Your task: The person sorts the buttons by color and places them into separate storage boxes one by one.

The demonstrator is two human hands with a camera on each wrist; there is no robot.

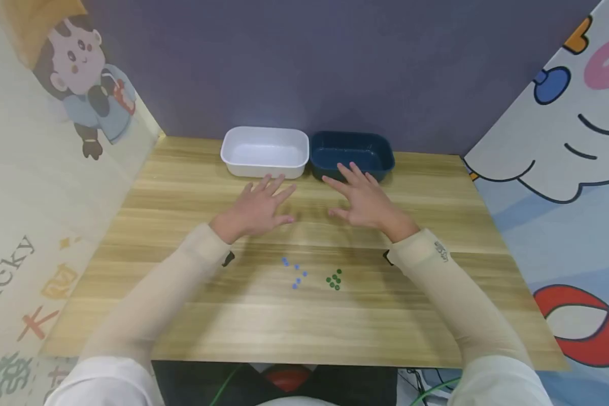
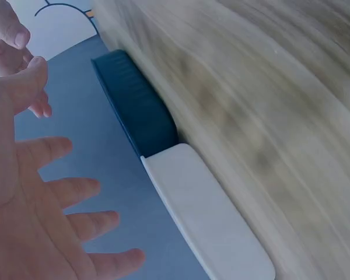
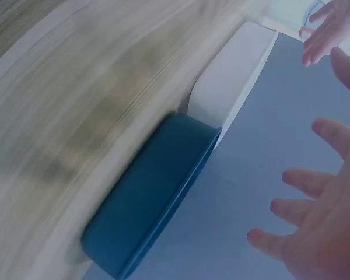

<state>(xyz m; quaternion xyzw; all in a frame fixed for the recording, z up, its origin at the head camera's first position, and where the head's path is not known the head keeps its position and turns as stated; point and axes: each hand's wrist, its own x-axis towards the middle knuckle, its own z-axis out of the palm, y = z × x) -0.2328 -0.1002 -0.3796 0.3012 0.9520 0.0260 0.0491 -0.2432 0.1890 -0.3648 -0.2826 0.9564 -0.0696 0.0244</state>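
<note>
My left hand [image 1: 256, 208] is held over the table with its fingers spread, just in front of the white bin [image 1: 265, 171]. Nothing is in it. My right hand [image 1: 366, 203], also spread and holding nothing, overlaps the near rim of the dark blue bin [image 1: 352, 135] in the head view. Both wrist views show the palms and separated fingers, with the bins beyond them. Closer to the table's front, between my forearms, lie several small blue pieces [image 1: 298, 280] and, to their right, several small green ring-like pieces [image 1: 334, 277].
The two bins stand side by side at the back of the wooden table [image 1: 223, 332], against a dark wall [image 1: 304, 67]. Printed panels rise at left and right. A green cable [image 1: 438, 386] and several dark cords show below the front edge.
</note>
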